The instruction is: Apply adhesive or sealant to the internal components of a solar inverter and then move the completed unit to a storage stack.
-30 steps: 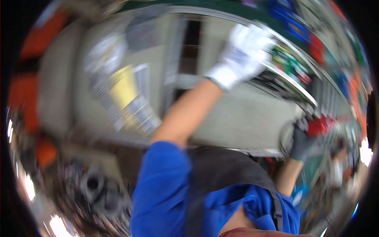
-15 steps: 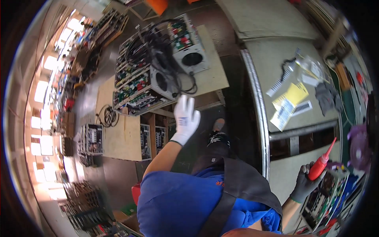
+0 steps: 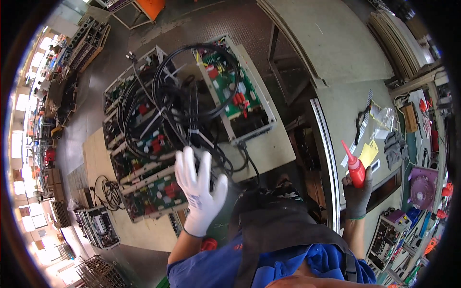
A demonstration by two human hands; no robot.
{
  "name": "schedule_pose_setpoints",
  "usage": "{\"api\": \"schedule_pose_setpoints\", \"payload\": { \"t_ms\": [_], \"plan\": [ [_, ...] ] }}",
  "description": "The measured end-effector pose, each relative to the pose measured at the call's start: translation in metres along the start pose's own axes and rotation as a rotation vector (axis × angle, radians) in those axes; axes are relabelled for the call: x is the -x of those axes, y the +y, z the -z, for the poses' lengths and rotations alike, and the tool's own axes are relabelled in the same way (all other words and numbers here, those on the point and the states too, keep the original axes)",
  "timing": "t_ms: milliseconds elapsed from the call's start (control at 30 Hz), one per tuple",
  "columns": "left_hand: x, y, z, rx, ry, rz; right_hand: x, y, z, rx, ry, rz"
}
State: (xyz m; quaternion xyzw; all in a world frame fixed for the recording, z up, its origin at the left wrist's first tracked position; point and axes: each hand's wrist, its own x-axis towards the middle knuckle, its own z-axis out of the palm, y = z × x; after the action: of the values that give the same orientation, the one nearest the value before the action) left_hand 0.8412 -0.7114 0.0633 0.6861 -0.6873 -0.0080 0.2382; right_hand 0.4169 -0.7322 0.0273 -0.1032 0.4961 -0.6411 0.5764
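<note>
My left hand (image 3: 196,192), in a white glove, is held up with its fingers spread and nothing in them. It appears just in front of the black cable bundle (image 3: 165,113); whether it touches the cables I cannot tell. Those coiled cables, bound with pale ties, lie over several metal-framed units with green circuit boards (image 3: 235,91). At the right, my right hand (image 3: 357,194) wears a dark grey glove and grips a red squeeze bottle (image 3: 356,174). The bottle's thin pointed nozzle tilts up and to the left.
A wooden table (image 3: 273,149) bears the units; another cable coil (image 3: 106,193) lies at its left. On the right workbench (image 3: 331,103) are yellow paper (image 3: 369,153), a plastic bag (image 3: 383,122) and a dark rag (image 3: 394,148). A purple fan (image 3: 423,187) stands far right.
I have come closer to the circuit-board units, and my left hand now overlaps the cables in view. The red bottle has moved up and left with my right hand.
</note>
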Motion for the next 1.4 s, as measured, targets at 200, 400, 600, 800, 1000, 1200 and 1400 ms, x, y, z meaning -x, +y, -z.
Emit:
{"api": "schedule_pose_setpoints", "payload": {
  "t_ms": [200,400,600,800,1000,1200,1400],
  "plan": [
    [-0.007,0.016,-0.028,-0.112,-0.237,0.132,-0.121,-0.004,-0.055,0.018,-0.106,-0.088],
    [-0.027,0.015,-0.003,-0.107,-0.062,0.208,-0.231,0.011,-0.148,0.077,-0.364,-0.100],
    [-0.069,-0.031,0.026,-0.264,0.052,0.303,-0.256,0.035,-0.184,0.164,-0.268,-0.178],
    [-0.077,-0.043,0.009,0.003,0.104,0.251,-0.259,0.049,-0.185,0.133,0.096,-0.318],
    [-0.059,-0.045,-0.025,0.190,-0.065,0.295,-0.249,0.060,-0.209,0.112,-0.101,-0.322],
    [-0.062,-0.048,-0.020,0.227,-0.073,0.293,-0.219,0.071,-0.241,0.131,-0.209,-0.398],
    [-0.065,-0.050,-0.019,0.268,-0.075,0.270,-0.212,0.085,-0.246,0.115,-0.272,-0.455]
  ]
}}
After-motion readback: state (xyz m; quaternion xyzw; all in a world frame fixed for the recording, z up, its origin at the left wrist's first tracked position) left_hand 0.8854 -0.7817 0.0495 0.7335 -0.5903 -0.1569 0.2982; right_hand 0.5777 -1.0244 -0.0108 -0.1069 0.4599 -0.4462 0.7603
